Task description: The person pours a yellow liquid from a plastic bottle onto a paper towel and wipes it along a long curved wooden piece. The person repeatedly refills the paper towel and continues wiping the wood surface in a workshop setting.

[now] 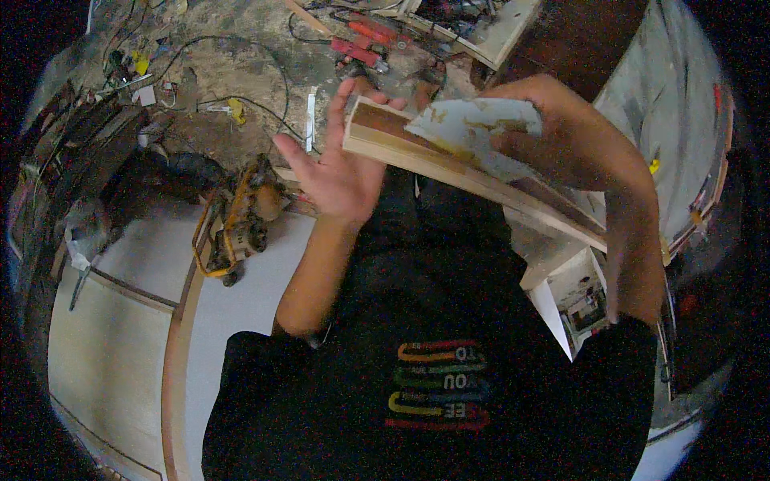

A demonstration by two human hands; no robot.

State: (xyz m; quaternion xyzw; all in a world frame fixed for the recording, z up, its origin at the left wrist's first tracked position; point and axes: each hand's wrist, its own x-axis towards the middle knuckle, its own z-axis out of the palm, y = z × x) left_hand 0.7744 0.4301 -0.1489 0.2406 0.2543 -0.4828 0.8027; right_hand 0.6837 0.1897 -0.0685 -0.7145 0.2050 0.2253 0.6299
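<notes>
A putty spreader (473,120), pale grey-white and smeared with tan filler, is in my right hand (561,120); its fingers are closed round it. Its blade lies over a long, narrow wooden piece (481,184) that slants across in front of my chest, with pale edges and a darker recessed face. My left hand (349,176) is at the near-left end of this piece, palm up, with thumb and fingers spread. Some of its fingertips pass behind the wood, so I cannot tell how firmly they touch it.
A yellow-framed power tool (241,220) stands on a white panel (249,280) at left. Red tools (361,52) and dark cables lie on the littered floor (233,72). An open wooden box (513,36) is at the far side. Grey sheeting (674,96) covers the right.
</notes>
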